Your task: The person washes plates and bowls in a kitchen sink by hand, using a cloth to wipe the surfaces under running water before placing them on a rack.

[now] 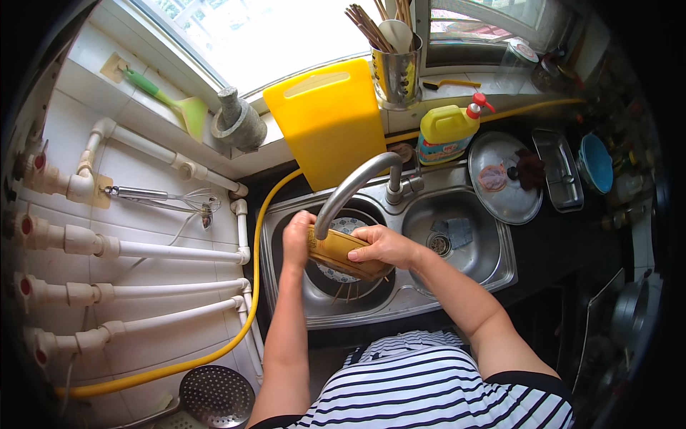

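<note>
Over the left basin of the stainless steel double sink [375, 313], I hold a mustard-yellow bowl [337, 248] tilted on its side. My left hand [297, 238] grips its left edge. My right hand [388, 245] clasps the right part, with the thumb on the outer wall. The end of the curved metal tap [370, 165] hangs just in front of the bowl. Beneath it in the basin lie a patterned white dish [348, 223], a dark round pan [370, 216] and several thin sticks [347, 292]. The bowl's inside is hidden from me.
A grey cloth [455, 233] lies by the right basin's drain. Behind stand a yellow cutting board [329, 123] and a yellow pump bottle [447, 134]. A pot lid [504, 198] is to the right. The yellow hose [257, 252] and white pipes [177, 251] run along the left.
</note>
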Demonstrator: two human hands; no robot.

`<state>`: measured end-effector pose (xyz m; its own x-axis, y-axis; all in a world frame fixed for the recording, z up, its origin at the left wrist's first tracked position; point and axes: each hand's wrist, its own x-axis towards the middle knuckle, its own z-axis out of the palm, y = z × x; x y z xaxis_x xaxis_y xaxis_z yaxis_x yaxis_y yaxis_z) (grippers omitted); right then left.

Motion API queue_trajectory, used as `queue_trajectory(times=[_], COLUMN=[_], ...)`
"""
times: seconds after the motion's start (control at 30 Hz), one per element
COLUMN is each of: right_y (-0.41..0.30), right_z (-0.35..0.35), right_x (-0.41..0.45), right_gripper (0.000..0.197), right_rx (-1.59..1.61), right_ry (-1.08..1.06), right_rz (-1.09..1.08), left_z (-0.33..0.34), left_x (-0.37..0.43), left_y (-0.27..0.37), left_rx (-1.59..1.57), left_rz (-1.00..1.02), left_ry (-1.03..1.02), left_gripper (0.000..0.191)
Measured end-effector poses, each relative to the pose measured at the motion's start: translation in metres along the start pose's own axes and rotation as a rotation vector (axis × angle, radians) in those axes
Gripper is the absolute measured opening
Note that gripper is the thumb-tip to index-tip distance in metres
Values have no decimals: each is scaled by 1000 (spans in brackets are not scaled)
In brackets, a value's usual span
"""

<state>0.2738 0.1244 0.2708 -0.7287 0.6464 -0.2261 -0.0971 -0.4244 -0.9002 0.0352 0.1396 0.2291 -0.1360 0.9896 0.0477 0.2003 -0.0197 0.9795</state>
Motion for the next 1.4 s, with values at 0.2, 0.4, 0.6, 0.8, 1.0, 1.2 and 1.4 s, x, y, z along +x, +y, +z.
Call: queue_trajectory(times=[0.2, 0.4, 0.6, 0.8, 1.0, 1.2, 1.4], right_y=[23, 37, 36, 29, 33, 21, 9], right_z=[15, 29, 32, 35, 38, 54, 65], right_x=[-2, -5, -10, -15, -21, -42, -54], right_gripper=[22, 23, 21, 19, 18, 23, 27], right_rx=[154, 153, 242, 280, 400, 300, 367], right_ry=[219, 220, 363, 339, 430, 413, 341], right_rz=[-123, -64, -156, -178, -234, -207, -223], left_z=[71, 56, 73, 72, 88, 55, 21], left_x=[-69, -44, -68, -37, -66, 8, 10], left_y=[75, 20, 59, 31, 69, 20, -80], left_rx=[623, 349, 598, 78, 514, -345, -762], left_rz=[641, 302, 632, 88, 443, -202, -712], left_ry=[-281, 187, -50, 189, -10, -102, -206], left_gripper=[26, 28, 28, 37, 38, 32, 58])
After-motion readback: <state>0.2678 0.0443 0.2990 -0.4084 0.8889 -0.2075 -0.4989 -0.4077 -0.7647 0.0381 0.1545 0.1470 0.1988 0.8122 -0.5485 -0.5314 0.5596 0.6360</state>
